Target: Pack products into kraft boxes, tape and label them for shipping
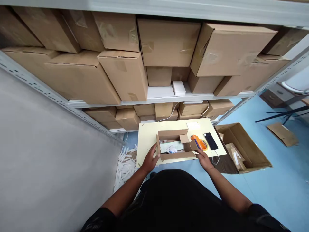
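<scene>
An open cardboard box sits on the pale yellow tabletop in front of me, its flaps folded out. Inside lie a pale green flat packet and a crumpled white and blue piece whose kind I cannot make out. My left hand holds the box at its left end, fingers along the side and thumb at the near corner. At the opposite end, the fingers of my right hand close on the near right corner by the flap. An orange tape dispenser lies just beyond that hand.
A black phone with a white cable and a white card stack share the table. On the right stands a large open carton with smaller boxes inside. Shelves of cartons rise behind; paper strips litter the floor left.
</scene>
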### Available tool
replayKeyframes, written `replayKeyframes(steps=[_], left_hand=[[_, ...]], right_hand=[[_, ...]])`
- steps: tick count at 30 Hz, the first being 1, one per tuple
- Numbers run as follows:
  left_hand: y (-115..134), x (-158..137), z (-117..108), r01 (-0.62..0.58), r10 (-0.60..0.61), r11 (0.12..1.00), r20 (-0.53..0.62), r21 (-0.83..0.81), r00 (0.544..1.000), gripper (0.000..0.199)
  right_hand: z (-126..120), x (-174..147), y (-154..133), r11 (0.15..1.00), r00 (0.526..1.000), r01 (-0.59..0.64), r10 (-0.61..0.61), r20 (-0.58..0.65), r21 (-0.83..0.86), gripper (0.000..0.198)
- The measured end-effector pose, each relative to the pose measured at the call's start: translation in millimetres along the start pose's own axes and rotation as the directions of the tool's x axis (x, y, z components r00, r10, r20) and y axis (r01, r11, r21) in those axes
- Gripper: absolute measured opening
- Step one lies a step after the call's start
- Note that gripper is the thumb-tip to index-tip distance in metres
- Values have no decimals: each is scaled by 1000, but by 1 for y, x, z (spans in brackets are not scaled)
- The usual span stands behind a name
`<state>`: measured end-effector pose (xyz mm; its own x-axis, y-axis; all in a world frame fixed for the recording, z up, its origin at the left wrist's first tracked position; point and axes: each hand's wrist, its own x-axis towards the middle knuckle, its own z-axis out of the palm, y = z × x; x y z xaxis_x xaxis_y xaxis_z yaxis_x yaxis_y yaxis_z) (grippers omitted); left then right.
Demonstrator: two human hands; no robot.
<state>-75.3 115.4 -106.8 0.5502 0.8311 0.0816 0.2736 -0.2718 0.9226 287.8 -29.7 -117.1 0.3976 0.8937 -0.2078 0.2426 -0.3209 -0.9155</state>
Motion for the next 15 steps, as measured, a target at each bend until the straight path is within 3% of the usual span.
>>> replayKeyframes(steps=[5, 9, 13, 15], left_hand=[[-9, 11, 11, -186, 157, 957, 141, 223, 977, 55], [-11, 17, 12, -202, 177, 951, 122, 236, 977, 44], [-6, 43, 3, -10, 20, 987, -60, 162, 998, 39], [1, 66, 0, 142, -120, 985, -198, 98, 973, 44]], right_hand=[[5, 4, 8, 896, 939, 318, -252, 236, -309, 89], [5, 16, 2, 852, 925, 373, -311, 219, -366, 67], [10, 26, -7, 893, 952, 307, -288, 109, -328, 39], [15, 30, -10, 904, 963, 270, -261, 73, -330, 37]])
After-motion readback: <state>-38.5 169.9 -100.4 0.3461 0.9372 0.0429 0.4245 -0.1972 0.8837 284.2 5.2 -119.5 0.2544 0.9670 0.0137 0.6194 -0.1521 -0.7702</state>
